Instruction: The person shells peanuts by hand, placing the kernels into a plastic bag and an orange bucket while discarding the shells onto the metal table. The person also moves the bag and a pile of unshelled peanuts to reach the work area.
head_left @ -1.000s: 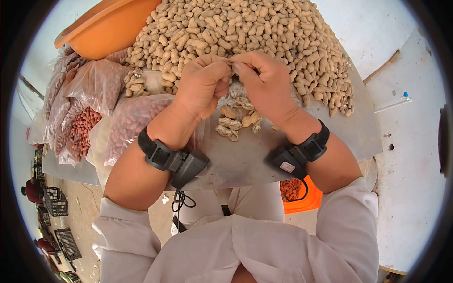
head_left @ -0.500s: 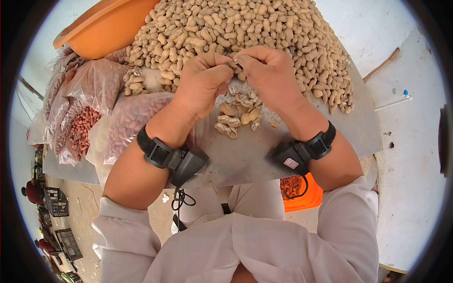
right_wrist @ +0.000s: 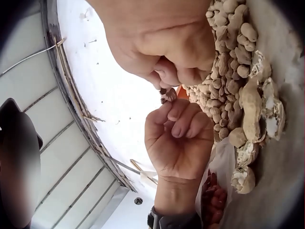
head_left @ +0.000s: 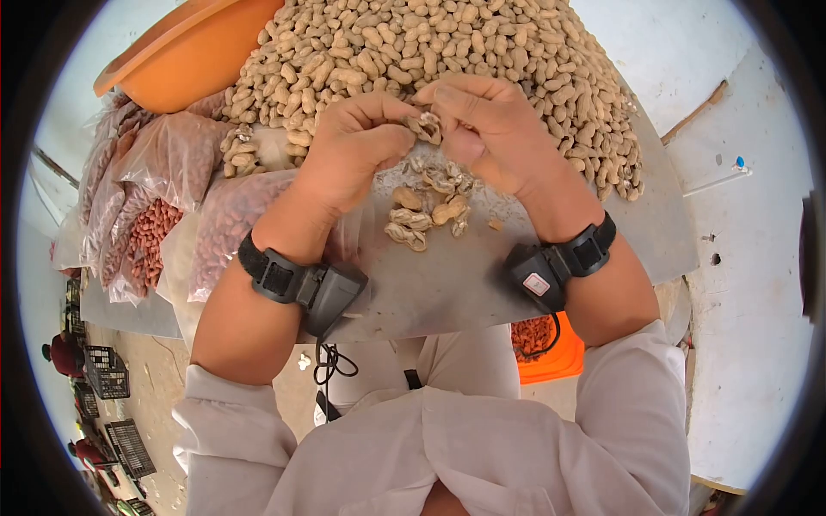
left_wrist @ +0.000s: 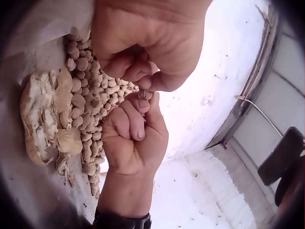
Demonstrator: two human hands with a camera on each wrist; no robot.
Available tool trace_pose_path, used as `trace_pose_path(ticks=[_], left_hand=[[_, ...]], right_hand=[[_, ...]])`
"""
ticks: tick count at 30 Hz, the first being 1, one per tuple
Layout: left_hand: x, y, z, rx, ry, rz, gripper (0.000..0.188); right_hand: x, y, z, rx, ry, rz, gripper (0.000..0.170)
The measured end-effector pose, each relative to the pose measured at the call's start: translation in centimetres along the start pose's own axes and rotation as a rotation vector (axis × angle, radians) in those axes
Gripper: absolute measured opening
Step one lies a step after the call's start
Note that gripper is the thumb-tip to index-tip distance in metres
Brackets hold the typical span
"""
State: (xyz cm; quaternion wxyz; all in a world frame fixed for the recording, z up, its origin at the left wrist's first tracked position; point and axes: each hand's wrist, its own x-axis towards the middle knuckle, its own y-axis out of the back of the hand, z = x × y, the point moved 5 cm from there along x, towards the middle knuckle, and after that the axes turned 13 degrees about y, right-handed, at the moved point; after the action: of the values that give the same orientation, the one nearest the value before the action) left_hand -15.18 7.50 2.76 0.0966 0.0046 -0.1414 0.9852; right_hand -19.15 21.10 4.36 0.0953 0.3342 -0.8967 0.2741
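Note:
A split peanut shell (head_left: 425, 127) is between my two hands, over the peeling spot on the table. My left hand (head_left: 353, 155) pinches it by one side with thumb and forefinger. At its other side, my right hand (head_left: 499, 133) has its curled fingers on the shell's edge; the right wrist view shows the same shell (right_wrist: 167, 95) between the fingertips. The inside of the right palm is hidden. Beneath the hands lie broken shells (head_left: 409, 230) and crumbs. A big heap of unshelled peanuts (head_left: 447, 43) rises just beyond the fingers.
An orange basin (head_left: 189, 56) leans on the heap at the far left. Clear plastic bags (head_left: 168, 155) of red kernels crowd the table's left side. Below the table's front edge, an orange container (head_left: 551, 365) holds reddish pieces. Black crates (head_left: 129, 447) stand on the floor at left.
The peanut between my fingers has come apart, showing an opened shell. My hands have drawn slightly away from each other, the left one outward to the left.

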Motion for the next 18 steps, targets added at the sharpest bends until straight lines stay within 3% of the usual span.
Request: trace_pose_path(ticks=[4,7,10,13,18], left_hand=[[-0.1,-0.3,0.0,0.457,-0.007,-0.037,0.018],[-0.3,-0.9,-0.1,0.514,0.024,-0.100,0.017],[-0.4,-0.7,0.8,0.541,0.071,-0.002,0.017],[0.4,1.0,0.5,0.887,-0.119,0.270,0.015],[0.4,0.2,0.3,1.411,-0.363,0.356,0.018]], right_hand=[[0.7,1.8,-0.6,0.001,0.058,0.036,0.015],[0.9,2.5,-0.6,-0.014,0.069,0.089,0.015],[0.9,2.8,-0.2,-0.019,0.072,0.089,0.016],[0.9,2.8,0.0,0.013,0.073,0.113,0.017],[1.1,3.2,0.7,0.044,0.061,0.172,0.016]])
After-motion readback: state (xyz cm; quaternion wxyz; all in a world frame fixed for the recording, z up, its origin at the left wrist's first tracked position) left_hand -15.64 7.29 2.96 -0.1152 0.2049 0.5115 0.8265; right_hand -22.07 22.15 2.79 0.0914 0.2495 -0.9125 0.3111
